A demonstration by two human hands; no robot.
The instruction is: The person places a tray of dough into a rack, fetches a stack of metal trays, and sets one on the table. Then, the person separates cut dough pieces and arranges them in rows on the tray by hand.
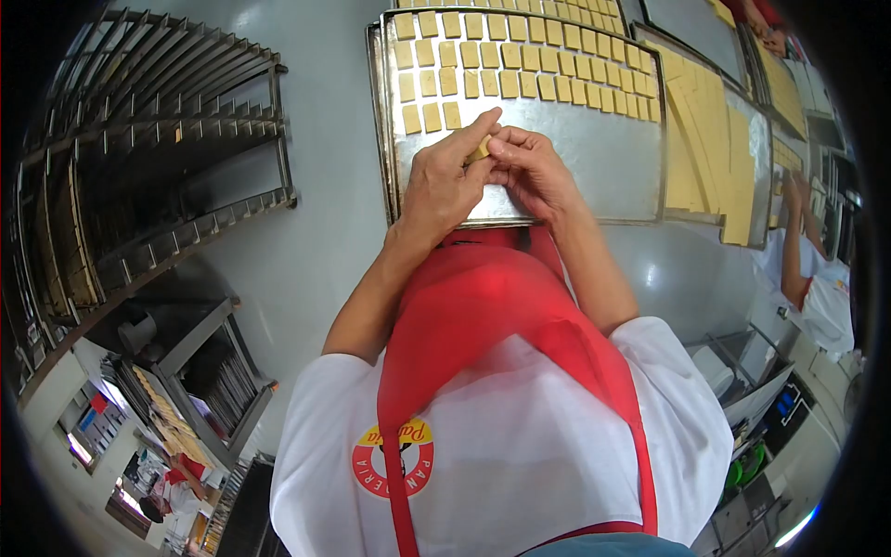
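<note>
Over the near part of a metal baking tray [603, 181], both of my hands come together. A small piece of yellow dough [479, 150] is pinched between the thumb and fingers of my left hand [444, 181]. My right hand [534, 167] meets it from the other side, its fingertips closed at the same piece; part of the piece is hidden by the fingers. Beyond my hands, small rectangular dough pieces [489, 56] lie in rows on the tray. The nearest row has a few pieces at its left end [432, 118].
To the right, another tray holds flat yellow dough sheets and strips [696, 139]. Further right, a co-worker's arms [794, 232] reach over a tray. Another person's hand [772, 39] shows at top right. A metal tray rack [200, 116] stands at left.
</note>
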